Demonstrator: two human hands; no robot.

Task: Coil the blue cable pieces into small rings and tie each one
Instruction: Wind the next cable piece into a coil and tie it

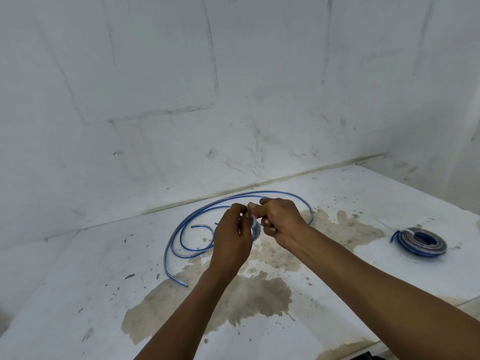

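Right now both hands meet over the middle of the counter [337,193]. Left hand [232,237] has fingers curled round a small blue coil [255,231], mostly hidden behind the palm; only a sliver of ring shows between the two hands. Right hand [279,220] pinches at the top of that coil with thumb and forefinger, other fingers curled under. A pale strip of something sits at the pinch point, can't tell if it's tape or a tie.

Loose cable [181,231] lies on the counter behind and left of the hands: long blue arcs sweeping from the back edge round to the left, one cut end near the front-left, a shorter curl ending inside the arcs. Can't tell whether it joins the held coil; the hands cover that spot.

Finished ring [419,242] sits flat on the counter well to the right, apart from both hands, one short tail sticking out on its left side.

Counter is white, with brown stains [259,294] under and in front of the hands. Scuffed white wall [233,87] behind.
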